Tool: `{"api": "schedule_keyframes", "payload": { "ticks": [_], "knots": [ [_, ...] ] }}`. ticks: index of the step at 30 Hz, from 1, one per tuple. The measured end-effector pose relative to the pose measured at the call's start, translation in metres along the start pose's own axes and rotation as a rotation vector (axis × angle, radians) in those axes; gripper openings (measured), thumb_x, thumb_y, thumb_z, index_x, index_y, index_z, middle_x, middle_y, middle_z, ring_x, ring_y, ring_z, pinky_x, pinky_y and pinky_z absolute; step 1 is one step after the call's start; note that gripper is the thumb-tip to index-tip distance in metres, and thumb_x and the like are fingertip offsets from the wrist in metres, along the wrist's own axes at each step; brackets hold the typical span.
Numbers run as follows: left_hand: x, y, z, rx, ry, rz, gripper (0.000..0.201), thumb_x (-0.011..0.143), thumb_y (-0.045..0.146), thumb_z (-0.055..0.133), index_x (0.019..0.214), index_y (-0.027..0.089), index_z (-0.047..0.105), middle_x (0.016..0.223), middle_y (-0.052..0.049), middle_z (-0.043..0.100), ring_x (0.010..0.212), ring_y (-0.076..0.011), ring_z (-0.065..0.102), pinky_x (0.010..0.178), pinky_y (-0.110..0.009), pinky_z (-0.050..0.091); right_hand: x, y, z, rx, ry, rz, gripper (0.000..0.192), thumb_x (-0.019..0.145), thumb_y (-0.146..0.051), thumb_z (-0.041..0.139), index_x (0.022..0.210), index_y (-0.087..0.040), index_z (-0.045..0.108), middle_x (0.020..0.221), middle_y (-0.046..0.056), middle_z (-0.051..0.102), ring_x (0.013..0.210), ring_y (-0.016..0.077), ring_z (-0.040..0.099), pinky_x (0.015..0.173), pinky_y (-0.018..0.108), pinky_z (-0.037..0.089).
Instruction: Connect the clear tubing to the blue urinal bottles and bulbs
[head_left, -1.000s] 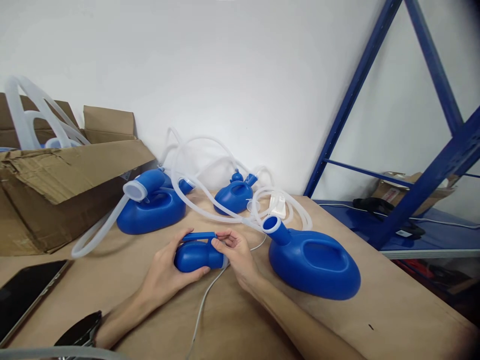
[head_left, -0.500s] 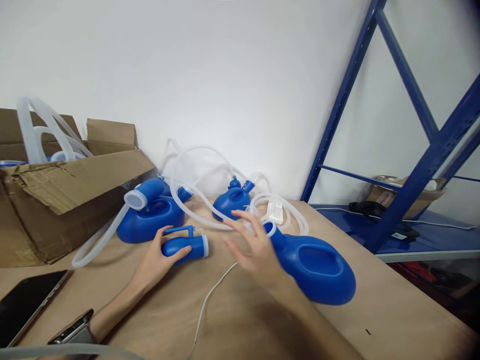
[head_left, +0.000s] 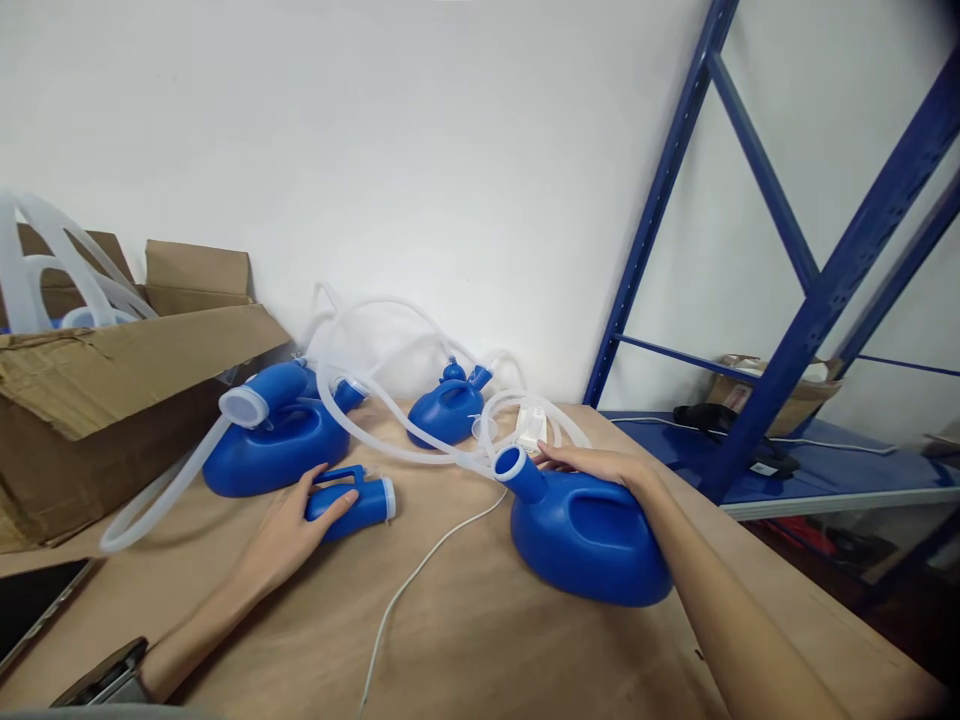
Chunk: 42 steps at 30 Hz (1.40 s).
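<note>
Head view: small bottle (head_left: 366, 507) lies crosswise, mouth (head_left: 390, 498) rightward.

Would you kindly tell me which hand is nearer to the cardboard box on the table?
Left. The left hand, on the small blue bottle, is to the right of the cardboard box; the right hand is much farther right, at the large blue jug.

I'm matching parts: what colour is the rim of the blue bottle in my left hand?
The rim is whitish, seen best in the head view.
</note>
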<state>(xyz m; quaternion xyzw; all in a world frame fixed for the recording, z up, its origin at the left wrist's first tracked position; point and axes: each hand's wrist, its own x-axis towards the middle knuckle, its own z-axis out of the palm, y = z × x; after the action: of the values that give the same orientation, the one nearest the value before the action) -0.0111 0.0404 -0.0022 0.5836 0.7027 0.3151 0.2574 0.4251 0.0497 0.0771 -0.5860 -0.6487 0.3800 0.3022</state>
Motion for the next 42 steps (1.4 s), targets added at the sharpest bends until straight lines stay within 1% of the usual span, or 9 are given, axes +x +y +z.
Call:
{"api": "schedule_keyframes", "payload": {
  "ticks": [3,12,17,21,25,28,33,38,42],
  "knots": [
    [0.003,-0.001,0.000,0.030,0.021,-0.030,0.099,0.054,0.089,0.050,0.140,0.039,0.046,0.147,0.000,0.047,0.146,-0.0225,0.043,0.140,-0.055,0.033,0.000,-0.003,0.005,-0.012,-0.244,0.028,0.049,0.083,-0.062,0.068,0.100,-0.019,0.083,0.110,0.012,0.075,0.105,0.0283,0.070,0.101,0.039,0.049],
    [-0.003,0.002,-0.004,0.298,0.042,0.314,0.092,0.060,0.086,0.047,0.136,0.034,0.054,0.155,0.003,0.040,0.149,-0.0178,0.029,0.144,-0.046,0.028,-0.002,-0.007,0.002,-0.087,-0.090,0.062,0.043,0.077,-0.053,0.078,0.109,-0.023,0.081,0.129,0.009,0.069,0.125,0.0317,0.061,0.110,0.042,0.043],
    [-0.006,0.031,-0.003,0.590,-0.111,0.417,0.089,0.066,0.082,0.041,0.146,0.043,0.035,0.160,0.002,0.034,0.152,-0.0233,0.034,0.136,-0.052,0.031,0.000,-0.011,0.001,0.005,-0.392,0.137,0.052,0.089,-0.060,0.061,0.125,-0.025,0.075,0.139,0.004,0.064,0.133,0.0292,0.057,0.117,0.038,0.038],
    [-0.006,0.057,0.006,0.726,-0.168,0.328,0.075,0.078,0.059,0.043,0.149,0.044,0.026,0.154,-0.004,0.042,0.137,-0.0188,0.052,0.120,-0.042,0.048,0.010,0.005,-0.009,-0.277,-0.276,0.134,0.073,0.087,-0.069,0.060,0.142,-0.021,0.062,0.151,0.006,0.053,0.142,0.0327,0.045,0.123,0.040,0.030],
    [-0.012,0.074,0.002,0.705,-0.171,0.328,0.067,0.077,0.048,0.048,0.143,0.046,0.036,0.144,-0.002,0.054,0.119,-0.0115,0.062,0.102,-0.025,0.055,0.019,0.028,-0.016,-0.420,-0.181,0.103,0.073,0.083,-0.076,0.061,0.130,-0.021,0.068,0.137,0.011,0.063,0.126,0.0329,0.058,0.109,0.040,0.043],
    [-0.020,0.086,-0.017,0.411,-0.202,0.345,0.076,0.071,0.057,0.059,0.143,0.044,0.039,0.132,-0.001,0.062,0.104,-0.0033,0.064,0.086,-0.009,0.052,0.020,0.030,-0.015,-0.471,-0.111,0.048,0.067,0.082,-0.077,0.060,0.114,-0.020,0.073,0.118,0.011,0.069,0.110,0.0311,0.063,0.098,0.040,0.047],
    [-0.015,0.095,-0.045,-0.527,-0.106,0.245,0.107,0.057,0.049,0.077,0.150,0.041,0.025,0.136,-0.003,0.059,0.091,0.0016,0.065,0.070,-0.003,0.055,0.018,0.009,-0.010,-0.537,0.102,-0.299,0.060,0.096,-0.068,0.043,0.097,-0.016,0.073,0.106,0.010,0.060,0.101,0.0239,0.059,0.094,0.036,0.044],
    [0.007,0.080,-0.042,-1.056,-0.047,0.067,0.080,0.058,0.036,0.075,0.133,0.032,0.048,0.101,0.001,0.066,0.078,0.0045,0.061,0.071,-0.009,0.061,0.015,-0.022,0.003,-0.740,0.200,-0.516,0.053,0.106,-0.055,0.032,0.096,-0.017,0.068,0.103,0.006,0.055,0.086,0.0170,0.059,0.082,0.031,0.041],
    [0.016,0.065,-0.044,-1.168,-0.010,-0.067,0.057,0.062,0.033,0.067,0.117,0.023,0.054,0.091,0.001,0.065,0.079,0.0010,0.062,0.069,-0.015,0.062,0.016,-0.059,0.023,-0.956,0.327,-0.641,0.055,0.109,-0.051,0.029,0.084,-0.017,0.063,0.092,0.004,0.059,0.078,0.0162,0.057,0.071,0.030,0.034]
  ]
}}
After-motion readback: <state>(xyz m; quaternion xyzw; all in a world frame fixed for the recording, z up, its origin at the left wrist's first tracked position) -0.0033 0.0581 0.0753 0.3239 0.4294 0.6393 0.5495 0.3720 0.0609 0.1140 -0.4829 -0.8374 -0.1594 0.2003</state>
